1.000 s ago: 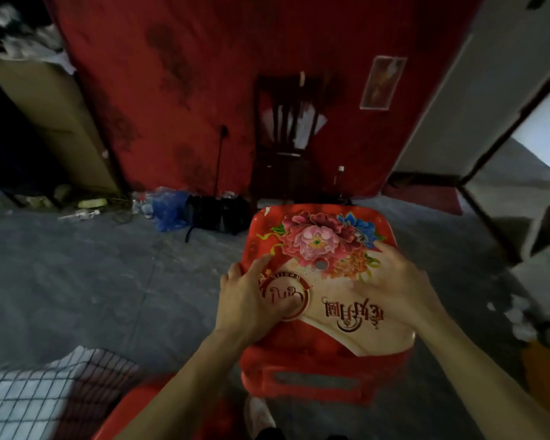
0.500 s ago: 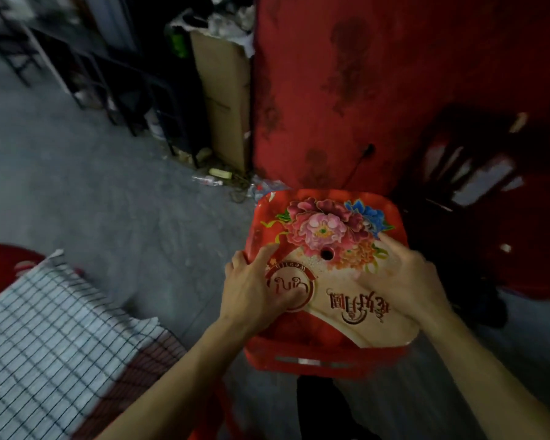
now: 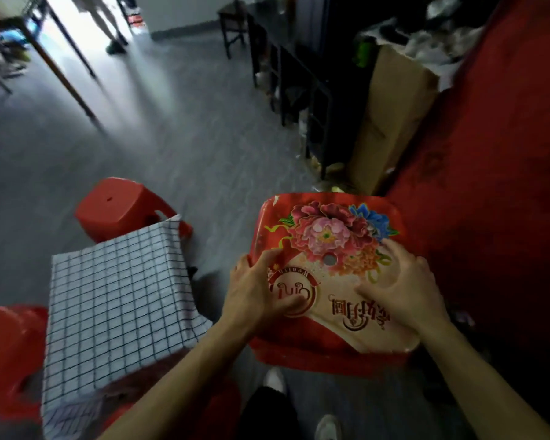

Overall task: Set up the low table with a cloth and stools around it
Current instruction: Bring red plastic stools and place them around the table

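far left: a red stool (image 3: 10,350) sits at the frame's left edge, partly cut off, just beside the cloth.
checked cloth (image 3: 118,300): white with a dark grid, it drapes over the low table, whose top is fully hidden; its near corner hangs down toward my left forearm.
back stool: another red stool (image 3: 121,206) stands on the grey floor (image 3: 185,147) behind the cloth's far corner, and the cloth's edge overlaps its near side.
upper left: wooden table legs (image 3: 67,68) slant across a bright patch of floor, and a person's legs (image 3: 108,23) stand beyond them.
my left hand (image 3: 261,293): it grips the left edge of the flowered stool, thumb lying across the round logo on the seat, fingers curled over the rim.
flowered stool (image 3: 331,268): a red stool with peonies, a small hole in the seat and printed characters; i hold it up in front of me, to the right of the clothed table and apart from it.
my right hand (image 3: 404,287): fingers spread and bent, pressing down on the right side of the seat, thumb on the cream part of the print.
below: my shoes (image 3: 275,381) show under the stool.
right: a dark shelf rack (image 3: 299,77), a cardboard box (image 3: 391,122) leaning by it, and a red wall (image 3: 496,154) filling the edge.
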A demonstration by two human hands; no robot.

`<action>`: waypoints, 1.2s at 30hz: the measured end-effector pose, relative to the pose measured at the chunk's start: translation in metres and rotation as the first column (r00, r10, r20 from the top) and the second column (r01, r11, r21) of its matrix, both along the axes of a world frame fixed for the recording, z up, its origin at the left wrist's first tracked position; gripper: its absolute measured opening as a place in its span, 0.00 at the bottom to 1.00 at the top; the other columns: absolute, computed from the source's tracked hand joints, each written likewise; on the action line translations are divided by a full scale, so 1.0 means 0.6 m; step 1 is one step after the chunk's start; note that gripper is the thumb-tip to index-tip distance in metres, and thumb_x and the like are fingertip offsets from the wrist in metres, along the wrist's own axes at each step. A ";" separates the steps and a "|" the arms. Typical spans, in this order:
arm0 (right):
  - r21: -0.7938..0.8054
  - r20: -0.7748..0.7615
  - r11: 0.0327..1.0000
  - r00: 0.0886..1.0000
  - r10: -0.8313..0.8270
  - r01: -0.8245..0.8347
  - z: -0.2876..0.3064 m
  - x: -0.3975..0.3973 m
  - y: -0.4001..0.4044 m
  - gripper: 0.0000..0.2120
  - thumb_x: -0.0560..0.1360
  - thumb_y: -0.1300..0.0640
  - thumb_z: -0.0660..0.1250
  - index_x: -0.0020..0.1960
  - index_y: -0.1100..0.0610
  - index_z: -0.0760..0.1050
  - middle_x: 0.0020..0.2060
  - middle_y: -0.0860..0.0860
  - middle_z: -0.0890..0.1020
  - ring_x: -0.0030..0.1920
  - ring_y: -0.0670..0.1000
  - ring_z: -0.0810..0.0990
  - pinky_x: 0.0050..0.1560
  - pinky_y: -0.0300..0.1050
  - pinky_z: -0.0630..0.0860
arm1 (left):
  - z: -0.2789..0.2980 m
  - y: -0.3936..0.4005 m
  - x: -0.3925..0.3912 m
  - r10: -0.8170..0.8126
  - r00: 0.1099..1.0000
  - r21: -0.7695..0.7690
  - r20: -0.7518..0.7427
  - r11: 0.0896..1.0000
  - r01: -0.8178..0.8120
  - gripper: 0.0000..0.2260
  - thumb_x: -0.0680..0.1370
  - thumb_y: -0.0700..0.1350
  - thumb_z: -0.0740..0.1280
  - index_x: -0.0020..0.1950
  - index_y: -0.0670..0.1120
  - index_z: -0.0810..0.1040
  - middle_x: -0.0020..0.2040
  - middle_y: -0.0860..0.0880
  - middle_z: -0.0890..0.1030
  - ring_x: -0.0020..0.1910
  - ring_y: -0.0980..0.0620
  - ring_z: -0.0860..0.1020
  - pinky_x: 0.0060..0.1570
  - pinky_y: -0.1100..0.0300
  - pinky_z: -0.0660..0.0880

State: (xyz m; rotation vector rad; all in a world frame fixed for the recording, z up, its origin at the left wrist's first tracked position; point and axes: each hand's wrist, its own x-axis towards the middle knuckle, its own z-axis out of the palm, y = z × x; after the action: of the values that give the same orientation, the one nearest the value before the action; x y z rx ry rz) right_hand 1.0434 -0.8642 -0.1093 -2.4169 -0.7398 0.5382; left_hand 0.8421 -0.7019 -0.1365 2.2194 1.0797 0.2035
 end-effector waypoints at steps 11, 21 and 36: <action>-0.120 -0.057 0.975 0.982 0.179 -0.185 -0.119 0.099 0.396 0.53 0.58 0.42 0.80 0.77 0.45 0.59 0.68 0.56 0.72 0.70 0.57 0.67 0.69 0.56 0.68 | -0.122 0.317 0.054 0.235 0.972 -0.027 -0.022 0.971 -0.236 0.39 0.61 0.68 0.74 0.69 0.65 0.64 0.60 0.49 0.69 0.62 0.46 0.68 0.62 0.51 0.72; -0.171 -0.105 0.949 0.963 0.248 -0.264 -0.325 0.107 0.637 0.52 0.60 0.45 0.81 0.76 0.44 0.57 0.66 0.58 0.69 0.67 0.62 0.67 0.65 0.57 0.68 | -0.307 0.520 0.066 0.374 0.917 -0.114 -0.140 0.914 -0.390 0.37 0.60 0.67 0.76 0.66 0.61 0.67 0.59 0.48 0.69 0.60 0.46 0.69 0.62 0.46 0.73; -0.051 -0.197 0.964 0.949 0.248 -0.262 -0.684 0.109 0.766 0.49 0.62 0.49 0.80 0.77 0.47 0.57 0.64 0.56 0.69 0.66 0.59 0.68 0.64 0.53 0.69 | -0.627 0.682 0.078 0.396 0.900 -0.056 -0.185 0.910 -0.412 0.32 0.64 0.66 0.73 0.65 0.62 0.70 0.63 0.48 0.70 0.62 0.45 0.70 0.62 0.45 0.72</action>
State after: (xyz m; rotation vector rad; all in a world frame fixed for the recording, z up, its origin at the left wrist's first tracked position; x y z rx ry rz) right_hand 1.1089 -0.4046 -0.5194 -2.3098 -0.9704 0.9012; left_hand 0.8889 -0.2924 -0.5125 1.9327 1.6092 0.1374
